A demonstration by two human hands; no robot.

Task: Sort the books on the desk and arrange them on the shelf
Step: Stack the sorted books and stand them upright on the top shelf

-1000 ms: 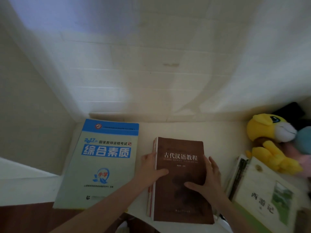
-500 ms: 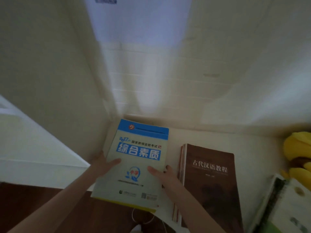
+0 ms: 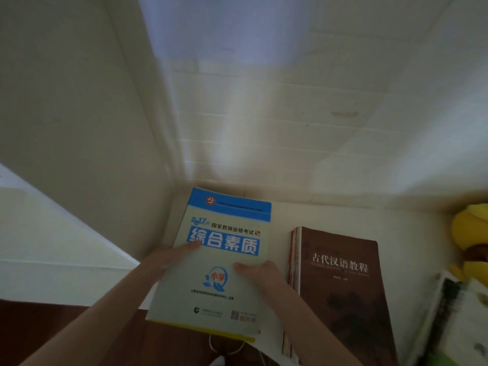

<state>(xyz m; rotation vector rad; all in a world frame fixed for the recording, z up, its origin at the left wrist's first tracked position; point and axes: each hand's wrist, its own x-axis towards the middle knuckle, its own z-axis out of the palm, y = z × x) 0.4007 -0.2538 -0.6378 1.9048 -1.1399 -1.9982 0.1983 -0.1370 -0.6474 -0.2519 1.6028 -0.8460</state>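
1. Brown book lies flat at 3 o'clock of the blue book, just beside; yellow plush at far 3 o'clock.
2. Left hand and right hand clamp the blue book's side edges, thumbs on cover.
3. Blue book at desk corner, near edge overhanging.
4. Versus 0.5 s ago: same grip, thumbs further up the cover.

Both bare forearms reach forward from the lower edge of the view. The left hand lies flat, fingers stretched forward and to the right. The right hand curls in a grip, thumb on top pointing left.
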